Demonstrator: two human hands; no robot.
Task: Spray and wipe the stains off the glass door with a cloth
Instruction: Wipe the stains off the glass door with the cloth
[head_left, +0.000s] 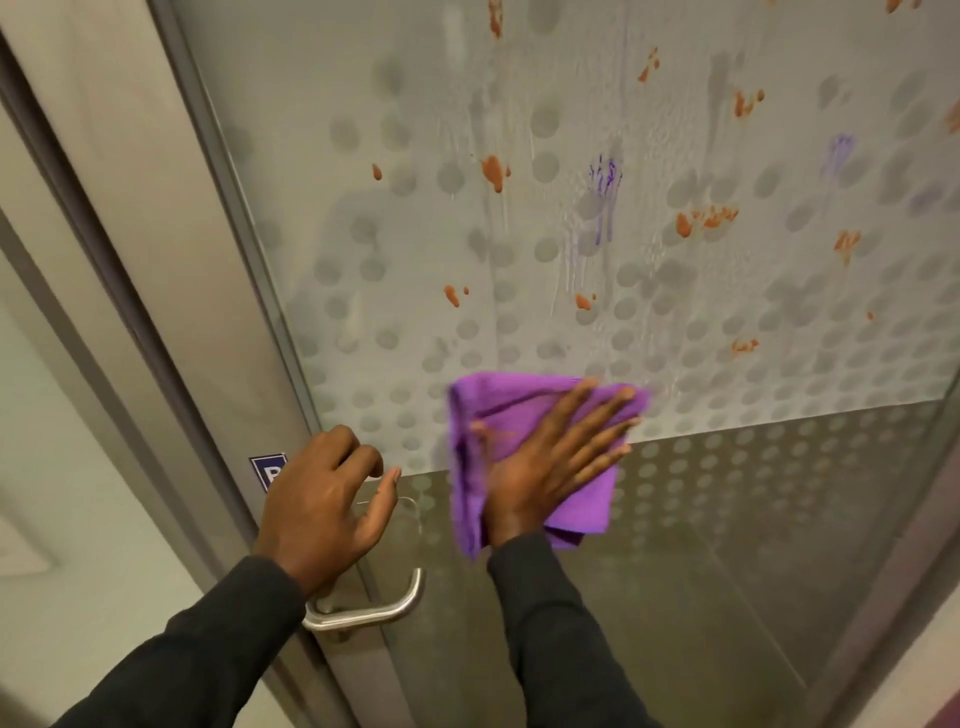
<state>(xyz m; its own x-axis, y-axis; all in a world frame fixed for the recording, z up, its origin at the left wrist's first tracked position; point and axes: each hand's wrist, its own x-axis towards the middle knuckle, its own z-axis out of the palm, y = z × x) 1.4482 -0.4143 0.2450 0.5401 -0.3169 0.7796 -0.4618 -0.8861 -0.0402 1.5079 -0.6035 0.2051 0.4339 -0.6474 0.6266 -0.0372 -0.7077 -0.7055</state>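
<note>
Left hand (324, 499) loosely curled, empty; right hand (558, 457) fingers spread, pressing purple cloth (524, 405) on glass door (727, 519).

A folded purple cloth (530, 457) lies flat against the frosted, dot-patterned glass door (675, 322), at the frosted band's lower edge, below orange stains (493, 171) and purple streaks (605, 179) with wet runs.

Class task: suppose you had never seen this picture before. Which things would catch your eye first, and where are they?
The purple cloth, pressed flat on the glass door by the right hand, low in the middle. Above it, orange stains and purple stains dot the frosted glass. The left hand hovers above the handle, lower left.
</note>
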